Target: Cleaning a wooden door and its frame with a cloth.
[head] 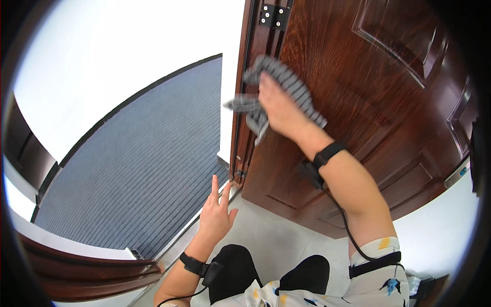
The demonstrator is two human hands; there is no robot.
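My right hand (278, 105) presses a grey cloth with dark stripes (293, 82) against the hinge side of a dark reddish-brown panelled wooden door (330, 76). The hand and cloth are blurred, and the palm side is hidden. Part of the cloth hangs loose to the left, across the wooden door frame (238, 138). Lower down, my left hand (216, 217) is held with its fingers apart and nothing in it. It appears over the threshold, near the foot of the frame; whether it touches anything I cannot tell.
A black hinge (274, 17) with several screws joins door and frame above the cloth. Left of the frame lies a ribbed grey-blue floor (145, 161) beside a white wall (126, 50). Pale floor tiles (264, 226) run under the door. A metal lock plate (456, 174) sits on the door's far edge.
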